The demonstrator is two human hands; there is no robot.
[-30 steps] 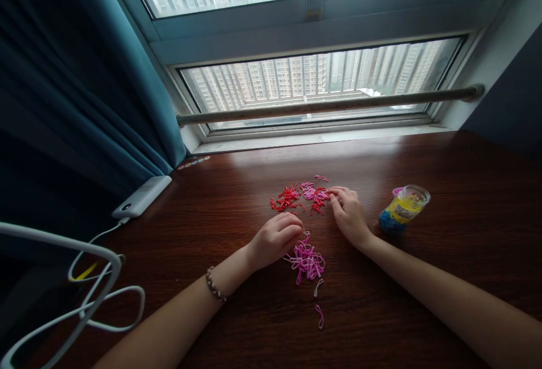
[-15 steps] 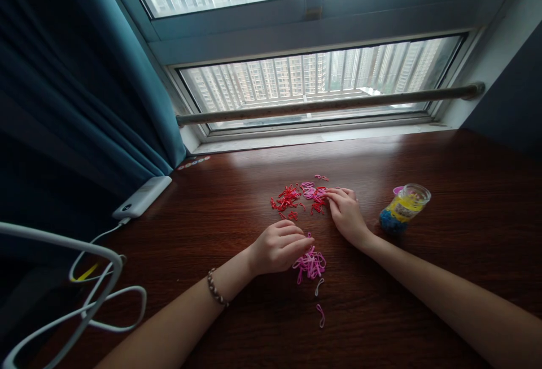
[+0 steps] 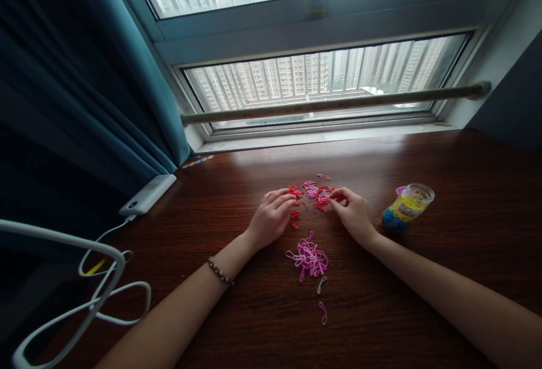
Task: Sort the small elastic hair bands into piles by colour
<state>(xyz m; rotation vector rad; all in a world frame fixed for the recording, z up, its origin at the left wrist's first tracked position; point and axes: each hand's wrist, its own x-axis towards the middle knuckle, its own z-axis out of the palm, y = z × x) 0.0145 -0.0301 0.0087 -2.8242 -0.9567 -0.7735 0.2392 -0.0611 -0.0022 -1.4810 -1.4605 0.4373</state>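
While we pick through the colours, pink and red lie mingled

Where our left hand (image 3: 271, 215) reaches forward, its loosely curved fingers rest over a scatter of tiny red elastic-looking loops (image 3: 295, 215); we cannot tell whether the fingertips have hold of any. Just right of those fingertips is a loose heap of small pink and red elastic-looking loops (image 3: 310, 190). Our right hand (image 3: 354, 211) works at that heap's right edge, thumb and forefinger drawn almost together, though whether a loop sits between them is too small to tell.

Nearer us than both hands, and between them, lies a tangled pile of pink-purple loops (image 3: 311, 259), with one whitish loop (image 3: 322, 285) and one single pink loop (image 3: 323, 313) closer still. Right of the right hand is a clear, yellow-labelled jar (image 3: 406, 209) with blue contents.

We judge the step in hand to be picking loops from the mingled heap. The next move calls for a light pinch that frees one loop without dragging its neighbours.
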